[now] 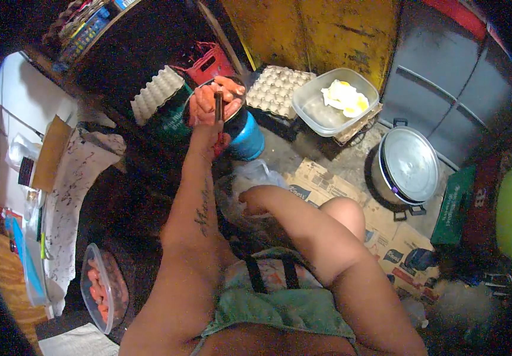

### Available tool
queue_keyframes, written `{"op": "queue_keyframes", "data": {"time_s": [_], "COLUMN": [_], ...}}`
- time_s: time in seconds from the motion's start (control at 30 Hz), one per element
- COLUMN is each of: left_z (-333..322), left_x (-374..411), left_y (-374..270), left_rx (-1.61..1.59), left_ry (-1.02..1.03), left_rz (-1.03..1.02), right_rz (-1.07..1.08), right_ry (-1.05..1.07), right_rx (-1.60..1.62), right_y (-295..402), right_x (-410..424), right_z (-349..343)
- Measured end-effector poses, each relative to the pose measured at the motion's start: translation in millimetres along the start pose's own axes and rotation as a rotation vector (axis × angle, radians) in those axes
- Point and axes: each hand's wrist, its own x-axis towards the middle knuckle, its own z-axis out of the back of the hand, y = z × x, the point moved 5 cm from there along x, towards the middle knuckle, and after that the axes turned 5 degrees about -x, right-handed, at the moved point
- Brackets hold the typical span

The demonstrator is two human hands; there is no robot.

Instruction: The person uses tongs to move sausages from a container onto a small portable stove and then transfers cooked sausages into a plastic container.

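Note:
My left hand (215, 135) is shut on a narrow dark utensil (219, 107) that reaches over plump orange-red sausages (204, 99). The sausages fill a round dark pan (236, 116), which stands above a blue gas cylinder (249, 139). What the utensil's far end looks like cannot be made out. My right hand (256, 199) is lower, by my knee, at a translucent plastic bag (260, 171). Its fingers are bent and partly hidden, so whether they grip the bag is unclear. More orange-red sausages (98, 287) lie in a clear plastic tub (112, 285) at the left.
Right of the pan are an egg tray (278, 89) and a plastic container (311, 113) holding fried eggs (345, 97). Another egg tray (158, 93) leans left. A lidded metal pot (409, 164) stands by grey panels (443, 84). Flattened cardboard (327, 178) covers the floor.

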Motion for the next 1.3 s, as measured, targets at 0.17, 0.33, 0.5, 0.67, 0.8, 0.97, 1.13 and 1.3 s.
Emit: {"op": "queue_keyframes", "data": {"time_s": [0.17,0.33,0.5,0.67,0.8,0.97,1.13,1.3], "left_z": [-7,-9,-7,-12,-6,3,20,20], "left_x": [-9,-6,3,-21,-29,-51,-75,-89], "left_y": [14,22,33,3,-3,-11,-12,-33], "left_rx": [-0.46,-0.768,-0.96,-0.941,-0.811,-0.585,-0.254,0.199], "left_ry": [0.055,0.026,0.145,0.143,0.022,0.021,0.119,0.058], "left_rz": [0.163,0.32,0.43,0.284,0.297,0.294,0.208,0.13], "right_rz": [-0.005,0.003,0.01,0.01,0.012,0.01,0.004,0.0], "right_ry": [0.003,0.012,0.026,0.029,0.031,0.032,0.031,0.044], "right_rx": [-0.005,-0.011,-0.014,-0.01,-0.013,-0.015,-0.015,-0.019], "right_y": [0,2,4,3,4,3,2,2], "right_x": [1,1,4,4,4,3,4,4], "right_z": [-3,-2,-2,-3,-3,-5,-5,-6]}}
